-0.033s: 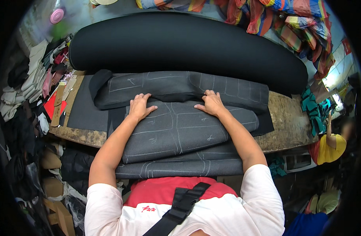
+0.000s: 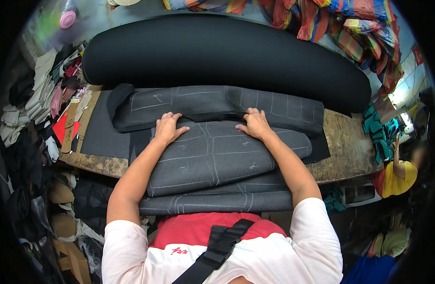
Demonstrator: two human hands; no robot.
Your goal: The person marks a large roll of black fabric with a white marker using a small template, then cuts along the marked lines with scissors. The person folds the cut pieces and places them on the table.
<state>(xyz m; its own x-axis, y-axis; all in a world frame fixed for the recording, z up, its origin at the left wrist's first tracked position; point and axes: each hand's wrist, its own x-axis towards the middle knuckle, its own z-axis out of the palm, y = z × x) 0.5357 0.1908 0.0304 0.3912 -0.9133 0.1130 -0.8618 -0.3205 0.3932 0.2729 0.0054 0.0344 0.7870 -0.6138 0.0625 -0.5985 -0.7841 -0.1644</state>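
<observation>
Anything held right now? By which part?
The left hand and right hand both lie on the marked grey cloth, by the near edge of the farther fold; whether either grips it can't be told.

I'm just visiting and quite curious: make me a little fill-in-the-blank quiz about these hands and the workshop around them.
1. The left hand and right hand touch dark grey fabric marked with pale ____.
2. The long roll beyond the fabric is coloured ____.
3. The person near the hanging teal cloth wears a ____ top.

Missing words: lines; black; yellow.
</observation>
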